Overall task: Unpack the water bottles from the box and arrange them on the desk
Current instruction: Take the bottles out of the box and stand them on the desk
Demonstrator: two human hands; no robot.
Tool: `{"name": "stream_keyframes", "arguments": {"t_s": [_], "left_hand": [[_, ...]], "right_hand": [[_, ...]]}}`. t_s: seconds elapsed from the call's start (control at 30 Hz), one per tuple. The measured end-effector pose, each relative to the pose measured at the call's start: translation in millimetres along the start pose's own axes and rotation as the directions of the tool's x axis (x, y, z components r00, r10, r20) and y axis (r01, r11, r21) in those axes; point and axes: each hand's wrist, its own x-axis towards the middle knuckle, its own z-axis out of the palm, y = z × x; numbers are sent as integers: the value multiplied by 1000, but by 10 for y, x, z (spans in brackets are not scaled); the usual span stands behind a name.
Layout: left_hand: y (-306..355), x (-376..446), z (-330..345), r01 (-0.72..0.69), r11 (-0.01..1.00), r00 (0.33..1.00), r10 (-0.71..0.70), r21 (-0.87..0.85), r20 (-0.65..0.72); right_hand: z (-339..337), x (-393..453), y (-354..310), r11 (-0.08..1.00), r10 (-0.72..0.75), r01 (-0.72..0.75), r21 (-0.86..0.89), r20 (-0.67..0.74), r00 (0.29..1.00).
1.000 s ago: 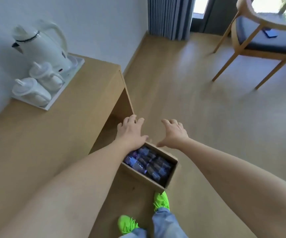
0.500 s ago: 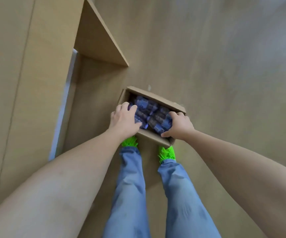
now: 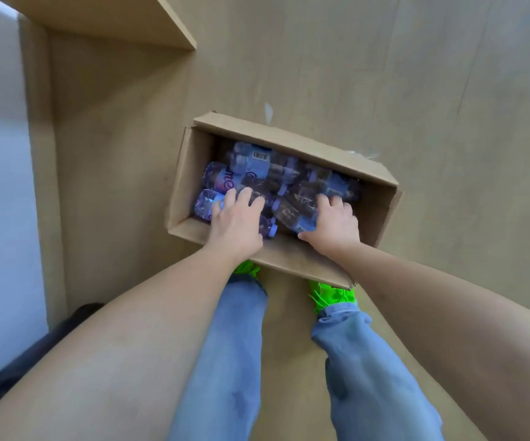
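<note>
Inside the box [image 3: 292, 138], both hands, left [image 3: 236, 222] and right [image 3: 335, 224], palm-down, fingers curled around water bottles [image 3: 257, 167].

I have one view only, from the camera worn on the head, so nothing is shared with a second view. It looks almost straight down at the floor [image 3: 384, 74], with the open cardboard box [image 3: 292, 144] near the middle of the picture as my landmark. Below the box, nearer the lens, both forearms fill the lower corners and look very large. The wide lens bends the edges. Up and left of the box, a desk panel [image 3: 149, 23] shows.
</note>
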Motion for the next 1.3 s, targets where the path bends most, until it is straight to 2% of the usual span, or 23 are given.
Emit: {"name": "stream_keyframes", "arguments": {"t_s": [0.2, 0.37, 0.47, 0.63, 0.77, 0.93, 1.03, 1.13, 1.23, 1.3], "left_hand": [[-280, 438, 405, -125, 978, 991, 114, 165, 76], [-284, 575, 600, -141, 981, 989, 134, 133, 64], [-271, 590, 635, -191, 973, 974, 172, 130, 146], [-181, 586, 647, -194, 963, 960, 147, 185, 238], [-86, 649, 583, -153, 970, 955, 96, 191, 280], [-183, 582, 457, -170, 976, 947, 123, 137, 297], [-261, 507, 309, -172, 982, 936, 138, 79, 323], [-307, 399, 160, -221, 974, 936, 197, 51, 293], [-332, 264, -11, -238, 971, 945, 235, -15, 228], [-321, 153, -161, -185, 979, 961, 198, -84, 192]], "right_hand": [[436, 470, 62, 992, -18, 15, -128, -24, 1000], [614, 650, 62, 985, -4, -6, -175, -57, 998], [622, 731, 54, 977, 13, -33, -209, -97, 995], [590, 818, 31, 976, 27, -42, -216, -73, 997], [578, 782, 61, 979, 1, -7, -202, -26, 1000], [515, 645, 89, 971, -97, 88, -223, -30, 995], [458, 479, 42, 983, -111, 105, -151, -30, 993], [368, 320, 51, 990, -117, 116, -77, -8, 993], [179, 155, 40, 999, -26, 25, 47, 19, 999], [21, 6, 8, 993, 11, -16, 113, 42, 999]]}}
